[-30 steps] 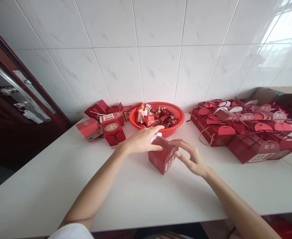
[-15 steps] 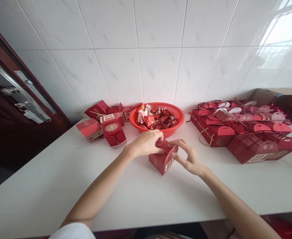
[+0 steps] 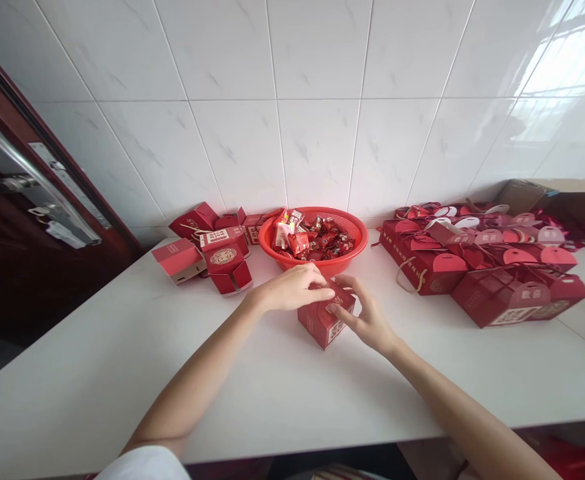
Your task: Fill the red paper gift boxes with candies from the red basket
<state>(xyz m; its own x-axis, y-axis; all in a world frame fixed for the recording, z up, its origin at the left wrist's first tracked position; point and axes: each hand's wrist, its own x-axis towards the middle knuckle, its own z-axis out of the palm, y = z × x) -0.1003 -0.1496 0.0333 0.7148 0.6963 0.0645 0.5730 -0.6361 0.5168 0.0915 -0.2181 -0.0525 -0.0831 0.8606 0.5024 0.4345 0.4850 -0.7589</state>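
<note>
On the white counter (image 3: pixel 282 393), just in front of the red basket (image 3: pixel 360 235), stands a small red box (image 3: pixel 322 319), and both hands are on it. The left hand (image 3: pixel 288 288) lies over the top of the box from the left, its fingers curled down and pressing on the top flap. The right hand (image 3: pixel 367 315) meets the box from the right, fingers bent and pinching at the upper right edge beside the left fingertips; each hand grips the box itself, neither holds anything else. The box rests on the counter, turned so that 1 corner faces the camera, with a pale label showing on its lower right face. The basket behind it touches or nearly touches the left hand's knuckles and is filled with wrapped candies (image 3: pixel 317 240) in red and white. To the left of the basket, near the tiled wall (image 3: pixel 317 140), lies a loose cluster of small red boxes (image 3: pixel 212 250), some upright and some tipped on their sides. To the right, well apart from the hands, is a large spread of flat red boxes with handles (image 3: pixel 482 267), overlapping one another, and beyond them a brown cardboard carton (image 3: pixel 562 197) sits in the corner. A dark wooden door (image 3: pixel 17 220) with a metal handle stands at the far left
</note>
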